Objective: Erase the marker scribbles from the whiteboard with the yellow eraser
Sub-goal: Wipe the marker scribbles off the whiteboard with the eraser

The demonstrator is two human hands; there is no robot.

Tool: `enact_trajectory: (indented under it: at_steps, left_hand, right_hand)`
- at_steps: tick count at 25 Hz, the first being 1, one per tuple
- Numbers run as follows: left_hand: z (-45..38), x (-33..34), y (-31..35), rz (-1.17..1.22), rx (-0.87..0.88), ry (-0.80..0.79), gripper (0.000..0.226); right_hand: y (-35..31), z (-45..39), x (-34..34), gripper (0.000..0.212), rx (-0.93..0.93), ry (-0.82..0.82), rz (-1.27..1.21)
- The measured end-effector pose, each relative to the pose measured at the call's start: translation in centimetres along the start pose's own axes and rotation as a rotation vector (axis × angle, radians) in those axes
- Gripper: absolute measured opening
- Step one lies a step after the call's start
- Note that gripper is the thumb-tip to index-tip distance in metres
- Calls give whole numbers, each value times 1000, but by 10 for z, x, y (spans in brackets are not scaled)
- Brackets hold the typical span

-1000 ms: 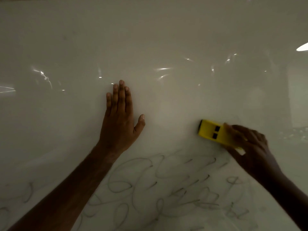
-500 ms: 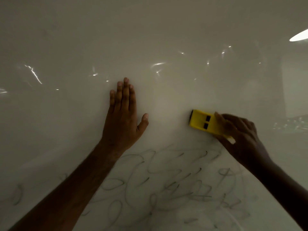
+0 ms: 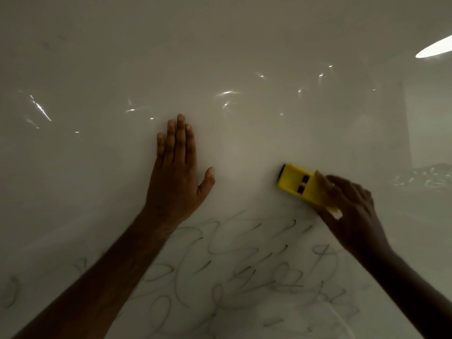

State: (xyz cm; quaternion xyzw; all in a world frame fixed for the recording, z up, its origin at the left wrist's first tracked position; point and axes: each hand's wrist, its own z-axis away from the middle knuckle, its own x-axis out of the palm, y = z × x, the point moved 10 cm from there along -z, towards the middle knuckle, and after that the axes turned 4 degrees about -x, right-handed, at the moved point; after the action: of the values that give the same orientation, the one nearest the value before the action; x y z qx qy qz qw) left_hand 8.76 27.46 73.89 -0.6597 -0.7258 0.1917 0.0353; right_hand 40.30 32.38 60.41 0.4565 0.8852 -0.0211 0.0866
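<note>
A glossy whiteboard (image 3: 220,57) fills the head view. Dark, partly smeared marker scribbles (image 3: 244,270) cover its lower part, between and below my two arms. My left hand (image 3: 176,174) lies flat on the board with straight fingers, just above the scribbles. My right hand (image 3: 349,206) grips the right end of the yellow eraser (image 3: 297,183), which lies against the board right above the scribbles' upper right edge. The eraser's left end, with a black edge, points toward my left hand.
The board's upper half bears no marks, only light glints and a bright lamp reflection (image 3: 433,48) at the top right. A faint reflection of a room shows along the right edge.
The eraser in my right hand slid a little to the left along the top of the scribbles. My left hand kept its place on the board while the view shifted slightly.
</note>
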Motion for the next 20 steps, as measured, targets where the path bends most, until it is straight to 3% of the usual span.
enact_trajectory:
  at_steps: [2,4,7,9,15,17,20]
  left_hand:
    - [1,0,0,0,9,-3,92]
    - [1,1,1,-2,15,-6,92]
    - [0,1,5,-7,8,-2,93]
    - [0,1,6,1,-1,4,92]
    - [1,-1,3,15,30,3,91]
    - [2,-1,3,10,29,10,91]
    - [2,0,5,13,28,10,92]
  right_hand:
    - [7,36,1,61,-28,-34,17]
    - [40,47,-9,63,66,-32,37]
    - [74,27,-24,67,236,30,22]
    - [64,3,-22,73,277,62,-25]
    - [-20,50,16,63,-85,-86,15]
    - [-3,63,6,60,-71,-96,37]
    - [31,43,-8,64,93,-28,64]
